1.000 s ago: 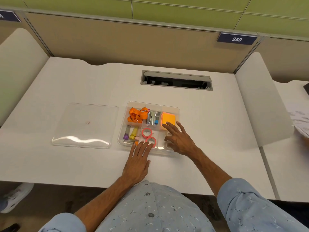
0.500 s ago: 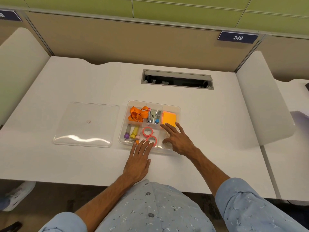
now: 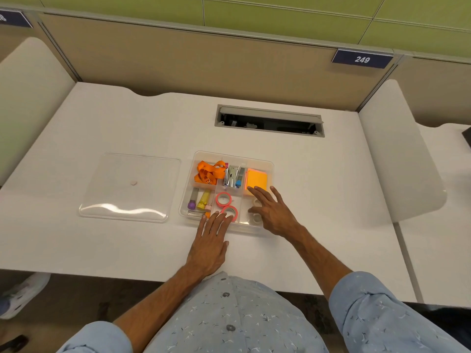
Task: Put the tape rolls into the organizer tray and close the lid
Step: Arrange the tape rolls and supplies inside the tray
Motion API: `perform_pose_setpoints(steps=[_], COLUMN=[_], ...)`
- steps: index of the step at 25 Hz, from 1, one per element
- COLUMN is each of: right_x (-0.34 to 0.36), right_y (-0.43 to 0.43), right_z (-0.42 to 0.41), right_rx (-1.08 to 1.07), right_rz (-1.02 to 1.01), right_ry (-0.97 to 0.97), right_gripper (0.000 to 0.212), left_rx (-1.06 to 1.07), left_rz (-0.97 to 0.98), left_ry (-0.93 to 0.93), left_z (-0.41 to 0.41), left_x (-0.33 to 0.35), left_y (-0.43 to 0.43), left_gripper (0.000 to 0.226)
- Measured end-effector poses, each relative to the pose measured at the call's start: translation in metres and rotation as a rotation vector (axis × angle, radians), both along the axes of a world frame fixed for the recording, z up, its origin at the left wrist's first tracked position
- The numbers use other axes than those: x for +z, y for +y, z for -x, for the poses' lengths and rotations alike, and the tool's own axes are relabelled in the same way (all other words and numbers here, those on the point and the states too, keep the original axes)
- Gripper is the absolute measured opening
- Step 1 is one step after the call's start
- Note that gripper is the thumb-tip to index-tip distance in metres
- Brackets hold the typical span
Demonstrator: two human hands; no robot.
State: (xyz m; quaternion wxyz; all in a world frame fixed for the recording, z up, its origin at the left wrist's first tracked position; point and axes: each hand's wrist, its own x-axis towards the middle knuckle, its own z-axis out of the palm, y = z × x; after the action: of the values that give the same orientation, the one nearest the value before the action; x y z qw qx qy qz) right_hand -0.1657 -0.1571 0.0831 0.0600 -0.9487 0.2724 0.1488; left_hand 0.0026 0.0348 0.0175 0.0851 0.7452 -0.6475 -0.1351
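Left hand (image 3: 210,244) flat, open on desk (image 3: 102,250), fingertips at tray (image 3: 270,165) front edge by pink tape (image 3: 229,212); right hand (image 3: 271,212) spread open over tray's right compartment, holding nothing

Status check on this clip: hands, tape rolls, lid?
Left hand flat at the tray edge, right hand spread over it, both empty. Two pink tape rolls in. Lid off, lying left.

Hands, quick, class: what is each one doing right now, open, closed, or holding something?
Left hand: open, flat on the table, fingertips at the organizer tray's near edge, holding nothing.
Right hand: open, fingers spread over the tray, holding nothing.
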Motion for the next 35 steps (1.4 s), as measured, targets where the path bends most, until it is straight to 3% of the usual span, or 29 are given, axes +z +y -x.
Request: perform_pose_setpoints(steps=[4,10,17,24,30,35], right_x=[-0.001,0.001,0.002,0.001,0.002,0.005], right_y=[0.001,-0.002,-0.011,-0.01,-0.005,0.008], right_z=[0.002,0.004,-0.004,0.001,-0.008,-0.033], right_rx=[-0.037,-0.126,0.042,-0.007,-0.129,-0.14], right_rz=[-0.029,0.022,0.09,0.08,0.003,-0.011], right_ry=[-0.021,-0.101,0.037,0.044,-0.074,-0.264], right_gripper=[0.037,0.047,0.044,0.042,0.056,0.06], left_rx=[0.009,0.002,0.002,-0.005,0.012,0.029], left_rz=[-0.002,0.016,0.014,0.008,0.002,0.152], left_ry=[0.012,0.002,0.013,0.023,0.04,0.085], left_z=[0.001,0.001,0.001,0.0,0.001,-0.022], left_x=[0.0,0.004,0.005,0.003,0.002,0.01], left_y=[0.0,0.0,0.001,0.001,0.0,0.005], left_gripper=[0.069,0.069,0.07,0.069,0.07,0.062])
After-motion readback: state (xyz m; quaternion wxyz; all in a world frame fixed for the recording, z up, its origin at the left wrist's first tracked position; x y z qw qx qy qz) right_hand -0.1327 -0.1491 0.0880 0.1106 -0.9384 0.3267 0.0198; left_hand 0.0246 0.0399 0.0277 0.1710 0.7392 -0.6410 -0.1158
